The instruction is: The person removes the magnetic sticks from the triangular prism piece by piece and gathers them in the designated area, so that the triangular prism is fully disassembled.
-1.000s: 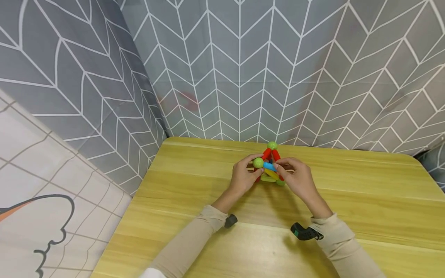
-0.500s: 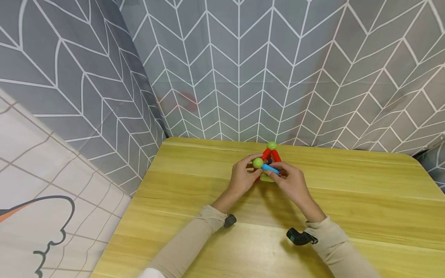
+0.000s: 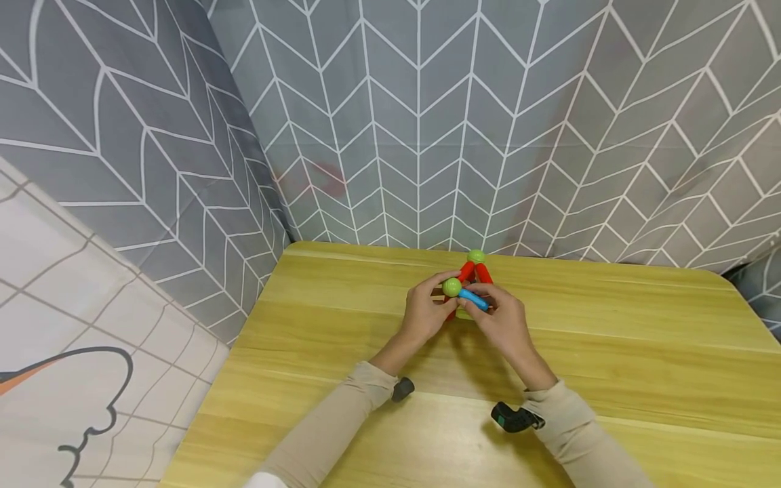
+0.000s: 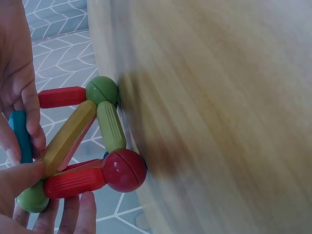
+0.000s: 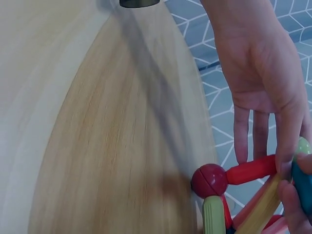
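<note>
Both hands work at a frame of coloured building sticks and balls, perhaps a magnetic set, near the table's far edge. My left hand [image 3: 425,312] grips a green ball [image 3: 452,287] at its near corner, the thumb on the yellow stick [image 4: 69,134] and fingers behind the red stick [image 4: 75,183]. My right hand [image 3: 505,322] pinches a blue stick [image 3: 474,299], whose left end is right at that green ball. Low on the frame, a red ball [image 4: 124,170] joins a light green stick [image 4: 111,126] to another green ball [image 4: 102,91]. The right hand hides part of the frame's right side.
The wooden table [image 3: 610,352] spreads out around the hands. Just behind its far edge hangs a grey curtain [image 3: 390,149] with white zigzag lines. A white patterned cloth [image 3: 122,407] slopes down along the left. Black wrist straps [image 3: 514,417] hang below the sleeves.
My right hand has shifted left and slightly nearer, and the blue stick's free end has swung down toward me. The left hand and the frame have hardly moved.
</note>
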Tool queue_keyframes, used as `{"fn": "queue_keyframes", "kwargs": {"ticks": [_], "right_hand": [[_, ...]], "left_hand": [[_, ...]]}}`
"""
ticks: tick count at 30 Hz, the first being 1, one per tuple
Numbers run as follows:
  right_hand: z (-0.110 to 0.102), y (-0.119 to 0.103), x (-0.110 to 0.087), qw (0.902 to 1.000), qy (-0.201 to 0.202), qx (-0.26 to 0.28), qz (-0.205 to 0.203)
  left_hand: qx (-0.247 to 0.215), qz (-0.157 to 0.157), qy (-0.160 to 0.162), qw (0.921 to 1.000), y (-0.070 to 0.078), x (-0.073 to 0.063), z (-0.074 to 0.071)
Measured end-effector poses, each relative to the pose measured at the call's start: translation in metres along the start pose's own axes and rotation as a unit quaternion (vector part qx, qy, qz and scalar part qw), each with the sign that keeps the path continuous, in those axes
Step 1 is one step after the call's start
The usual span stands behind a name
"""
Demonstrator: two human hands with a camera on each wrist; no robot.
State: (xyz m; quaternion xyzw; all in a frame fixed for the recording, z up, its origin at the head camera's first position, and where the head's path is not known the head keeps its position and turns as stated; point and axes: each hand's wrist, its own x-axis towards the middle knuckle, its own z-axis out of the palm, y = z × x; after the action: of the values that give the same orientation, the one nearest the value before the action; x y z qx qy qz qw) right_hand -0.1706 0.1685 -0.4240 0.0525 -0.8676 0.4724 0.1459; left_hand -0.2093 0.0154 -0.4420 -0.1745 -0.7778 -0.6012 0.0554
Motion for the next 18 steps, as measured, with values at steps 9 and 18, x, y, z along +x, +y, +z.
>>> {"fn": "queue_keyframes", "kwargs": {"ticks": [9,18], "right_hand": [[0.006,-0.0042,0.0014,0.9985,0.037,-0.03,-0.028],[0.009,-0.0042,0.0016,0.998,0.051,-0.027,-0.026]], "left_hand": [[0.01,0.005,-0.005,0.9999,-0.0012,0.0006,0.0],[0.01,0.002,-0.006,0.9999,-0.0024,0.0006,-0.0006]]}}
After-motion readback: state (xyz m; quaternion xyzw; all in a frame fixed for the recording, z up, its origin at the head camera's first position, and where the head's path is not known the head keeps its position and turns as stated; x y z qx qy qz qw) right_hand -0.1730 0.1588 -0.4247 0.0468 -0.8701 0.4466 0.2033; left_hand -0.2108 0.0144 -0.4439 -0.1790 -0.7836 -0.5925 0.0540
